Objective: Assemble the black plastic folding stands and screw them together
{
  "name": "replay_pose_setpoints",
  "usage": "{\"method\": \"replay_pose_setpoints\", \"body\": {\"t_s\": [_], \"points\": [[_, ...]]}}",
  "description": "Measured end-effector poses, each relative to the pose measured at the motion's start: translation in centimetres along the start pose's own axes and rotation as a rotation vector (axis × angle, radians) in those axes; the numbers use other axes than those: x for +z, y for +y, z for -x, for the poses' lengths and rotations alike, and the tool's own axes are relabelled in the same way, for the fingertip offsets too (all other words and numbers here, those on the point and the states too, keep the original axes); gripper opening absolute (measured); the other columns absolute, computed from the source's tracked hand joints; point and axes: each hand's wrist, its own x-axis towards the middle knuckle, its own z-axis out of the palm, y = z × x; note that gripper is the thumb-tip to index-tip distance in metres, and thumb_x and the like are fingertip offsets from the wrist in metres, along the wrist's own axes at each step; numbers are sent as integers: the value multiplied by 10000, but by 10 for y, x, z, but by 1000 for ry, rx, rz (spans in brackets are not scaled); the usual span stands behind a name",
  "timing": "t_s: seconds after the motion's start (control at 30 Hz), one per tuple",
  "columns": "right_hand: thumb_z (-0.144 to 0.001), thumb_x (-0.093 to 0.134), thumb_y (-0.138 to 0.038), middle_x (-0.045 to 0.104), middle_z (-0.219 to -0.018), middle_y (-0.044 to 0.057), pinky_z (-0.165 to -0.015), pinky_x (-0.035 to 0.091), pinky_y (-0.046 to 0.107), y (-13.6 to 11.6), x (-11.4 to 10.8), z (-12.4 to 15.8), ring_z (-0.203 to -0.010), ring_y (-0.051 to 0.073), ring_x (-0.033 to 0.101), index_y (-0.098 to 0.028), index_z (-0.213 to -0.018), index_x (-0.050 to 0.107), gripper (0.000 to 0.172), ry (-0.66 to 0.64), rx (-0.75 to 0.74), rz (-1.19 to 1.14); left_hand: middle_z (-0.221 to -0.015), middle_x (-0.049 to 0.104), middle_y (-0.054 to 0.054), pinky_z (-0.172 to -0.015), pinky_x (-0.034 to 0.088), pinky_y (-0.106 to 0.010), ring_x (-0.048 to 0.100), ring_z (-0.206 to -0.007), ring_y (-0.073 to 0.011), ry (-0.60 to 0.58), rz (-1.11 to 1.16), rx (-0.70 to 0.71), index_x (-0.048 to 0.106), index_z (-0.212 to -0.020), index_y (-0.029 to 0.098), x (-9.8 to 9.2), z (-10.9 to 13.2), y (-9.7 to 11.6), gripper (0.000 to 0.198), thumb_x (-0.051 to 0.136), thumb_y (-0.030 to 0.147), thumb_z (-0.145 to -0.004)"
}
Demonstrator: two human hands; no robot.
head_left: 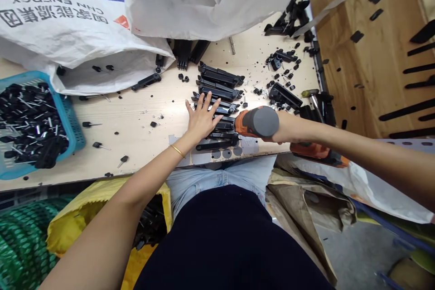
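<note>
Several long black plastic parts lie side by side in a row on the pale table in front of me. My left hand rests on the middle of the row, fingers spread and pressed lightly on the parts. My right hand grips an orange and grey power drill by its handle. The drill's nose points left, at the right end of the parts beside my left fingers. Its tip is small, and whether it touches a screw I cannot tell. The drill's battery base shows below my right wrist.
A blue basket of black-headed screws stands at the left. White woven sacks cover the table's back. Loose black pieces and a hammer lie to the right. A yellow sack hangs below the front edge.
</note>
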Motion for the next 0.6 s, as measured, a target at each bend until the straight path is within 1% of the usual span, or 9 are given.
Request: {"method": "replay_pose_setpoints", "body": {"t_s": [0.07, 0.1, 0.17, 0.27, 0.33, 0.37, 0.5, 0.53, 0.6], "points": [[-588, 684, -204, 699, -834, 53, -749, 532, 334, 14, 10, 7, -807, 251, 666, -161, -1014, 674, 428, 103, -133, -19, -1564, 218, -104, -1098, -27, -691, 139, -1452, -330, 35, -7, 37, 341, -1449, 270, -6, 8, 3, 541, 410, 438, -940], [-585, 688, -216, 704, -931, 53, -812, 527, 344, 19, 14, 11, -890, 261, 659, -176, -1048, 666, 466, 145, -202, -43, -1563, 217, -112, -1112, -53, -664, 124, -1458, -319, 45, -4, 57, 335, -1453, 250, -8, 14, 5, 547, 402, 434, -943], [-594, 680, -235, 695, -1046, 45, -895, 509, 350, 24, 21, 21, -985, 261, 640, -195, -1103, 646, 512, 183, -313, -106, -1563, 210, -127, -1146, -44, -606, 107, -1463, -301, 39, 2, 84, 323, -1461, 207, -10, 29, 12, 558, 373, 429, -952], [-639, 632, -237, 682, -1115, 38, -951, 487, 332, 16, 29, 31, -1040, 243, 626, -185, -1154, 622, 518, 112, -385, -162, -1569, 183, -138, -1146, 13, -612, 87, -1464, -316, -19, -12, 74, 324, -1462, 199, -5, 48, 22, 563, 360, 439, -954], [-664, 600, -231, 676, -1136, 34, -919, 500, 305, 6, 31, 32, -1023, 228, 635, -190, -1174, 613, 512, 63, -369, -127, -1579, 138, -130, -1120, 63, -655, 74, -1464, -327, -59, -31, 42, 290, -1475, 231, 1, 54, 25, 563, 375, 424, -952], [-670, 590, -226, 687, -1106, 33, -872, 514, 289, 2, 31, 31, -977, 221, 650, -197, -1157, 623, 488, 40, -338, -82, -1584, 114, -125, -1108, 95, -668, 71, -1464, -326, -75, -38, 26, 264, -1483, 245, 4, 55, 25, 567, 379, 409, -953], [-654, 596, -194, 723, -812, 47, -651, 508, 240, -8, 25, 21, -709, 199, 658, -178, -919, 702, 286, -62, -197, 126, -1591, 80, -112, -1085, 210, -655, 98, -1459, -328, -114, -45, -7, 211, -1496, 268, 6, 51, 26, 581, 381, 385, -954], [-648, 602, -186, 722, -790, 49, -636, 501, 233, -10, 23, 19, -689, 193, 652, -171, -887, 706, 261, -80, -195, 137, -1590, 86, -110, -1077, 229, -656, 116, -1455, -335, -116, -40, -8, 212, -1496, 273, 6, 50, 26, 580, 382, 385, -953], [-641, 614, -179, 729, -827, 44, -645, 501, 223, -13, 22, 18, -706, 185, 654, -172, -905, 709, 280, -67, -222, 83, -1588, 103, -110, -1056, 266, -662, 155, -1442, -350, -112, -26, -3, 219, -1494, 280, 5, 49, 26, 574, 383, 378, -953]]}}
